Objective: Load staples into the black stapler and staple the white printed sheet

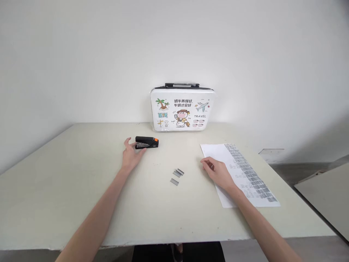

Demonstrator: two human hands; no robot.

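Note:
A black stapler with an orange patch at its right end lies on the table. My left hand is closed about its left end, with the thumb along the near side. Staple strips lie in a small group between my hands, and a separate staple strip is nearer to me. Over the left edge of a white paper sheet rests my right hand, its fingers loosely bent and nothing visible in them. Rows of grey marks or strips, too fine to tell, run down the sheet's right side.
A white case with cartoon prints and a black handle stands upright against the wall at the table's back. The pale table has its front edge close to me. At the far right is another pale surface, beyond a gap.

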